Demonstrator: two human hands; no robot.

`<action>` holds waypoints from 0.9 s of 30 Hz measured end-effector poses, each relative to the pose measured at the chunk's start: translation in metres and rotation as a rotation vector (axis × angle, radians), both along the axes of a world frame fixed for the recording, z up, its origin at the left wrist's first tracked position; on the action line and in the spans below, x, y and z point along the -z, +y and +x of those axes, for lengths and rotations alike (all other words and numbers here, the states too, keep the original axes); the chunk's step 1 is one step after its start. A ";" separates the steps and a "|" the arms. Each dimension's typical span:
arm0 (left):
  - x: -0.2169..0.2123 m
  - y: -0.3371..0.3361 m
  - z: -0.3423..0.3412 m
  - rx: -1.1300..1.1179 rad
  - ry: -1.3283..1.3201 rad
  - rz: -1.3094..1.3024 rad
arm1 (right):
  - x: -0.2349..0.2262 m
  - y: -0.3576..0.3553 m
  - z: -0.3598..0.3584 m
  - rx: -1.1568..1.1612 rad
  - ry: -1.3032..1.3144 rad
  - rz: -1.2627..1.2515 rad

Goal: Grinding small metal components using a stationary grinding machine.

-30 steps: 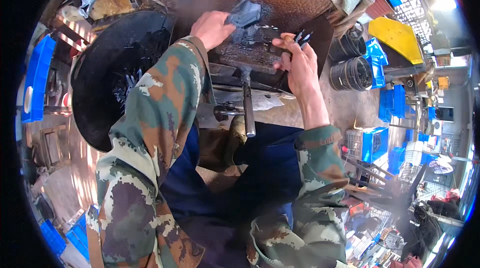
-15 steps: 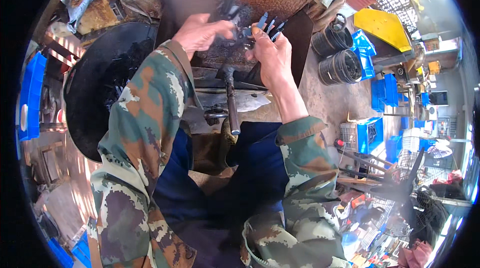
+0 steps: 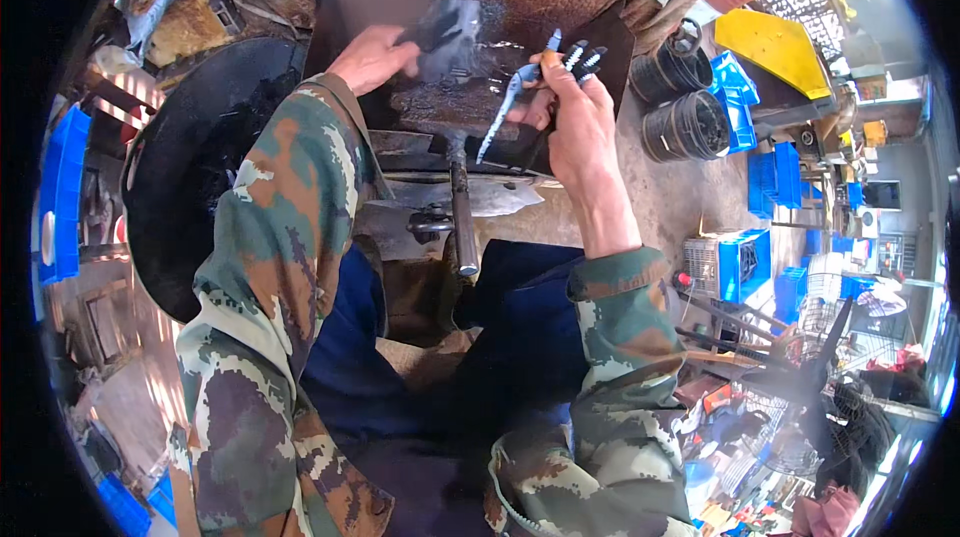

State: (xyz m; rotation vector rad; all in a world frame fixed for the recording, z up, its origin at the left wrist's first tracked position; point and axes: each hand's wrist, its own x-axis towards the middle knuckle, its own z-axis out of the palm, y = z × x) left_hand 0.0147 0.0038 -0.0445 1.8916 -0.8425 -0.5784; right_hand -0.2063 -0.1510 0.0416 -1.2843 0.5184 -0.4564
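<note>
At 11 o'clock the left hand (image 3: 372,59), fingers partly curled, grips a dark blurred piece (image 3: 434,29), while at 1 o'clock the right hand (image 3: 580,122) pinches several slim metal pieces (image 3: 511,93).

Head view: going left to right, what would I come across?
Blue bin, round black basin, left hand, metal rod, right hand, black buckets, yellow panel.

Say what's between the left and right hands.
In the head view: a wet work surface, a blurred dark thing by the left hand, and a blue-grey metal piece held in the right hand.
</note>
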 end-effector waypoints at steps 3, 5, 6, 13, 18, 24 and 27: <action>0.008 -0.004 -0.008 0.117 -0.100 0.010 | -0.005 -0.005 -0.003 0.020 -0.014 0.068; 0.005 -0.008 -0.008 0.125 -0.118 0.078 | -0.007 -0.007 -0.005 0.048 -0.024 0.091; 0.004 -0.006 -0.007 0.131 -0.139 0.146 | -0.007 -0.008 -0.005 0.073 -0.038 0.115; -0.011 -0.002 -0.014 0.210 -0.160 0.090 | -0.008 -0.018 -0.014 0.096 -0.091 0.294; -0.010 0.006 -0.006 0.256 -0.230 0.145 | -0.007 -0.017 -0.016 0.133 -0.102 0.377; -0.014 0.004 -0.009 0.266 -0.442 0.119 | -0.011 -0.016 -0.017 0.178 -0.105 0.443; -0.032 -0.001 -0.019 0.229 -0.404 0.298 | -0.010 -0.017 -0.020 0.191 -0.078 0.488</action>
